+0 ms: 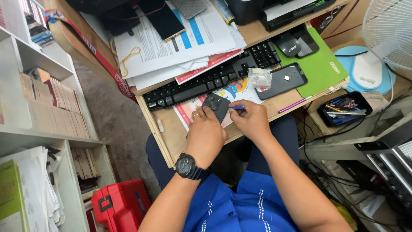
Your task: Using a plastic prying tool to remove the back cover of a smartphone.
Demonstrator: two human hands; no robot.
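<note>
My left hand (pixel 205 132), with a ring and a black wristwatch, grips a dark smartphone (pixel 216 105) back side up, its camera cluster showing. My right hand (pixel 250 120) pinches a small blue tool (pixel 237 107) whose tip meets the phone's right edge. Both hands hover over a colourful printed sheet (pixel 231 92) on a pull-out wooden keyboard tray (pixel 171 133). A second dark phone (pixel 282 80) lies face down further right, beside a small clear plastic packet (pixel 260 77).
A black keyboard (pixel 210 79) sits behind the hands, partly under stacked papers (pixel 180 43). A green mat (pixel 319 64), a black mouse (pixel 286 44), a purple pen (pixel 294 105), a tray of tools (pixel 343 108) and a fan (pixel 388 30) are right. Shelves (pixel 38 129) and a red case (pixel 121 204) stand left.
</note>
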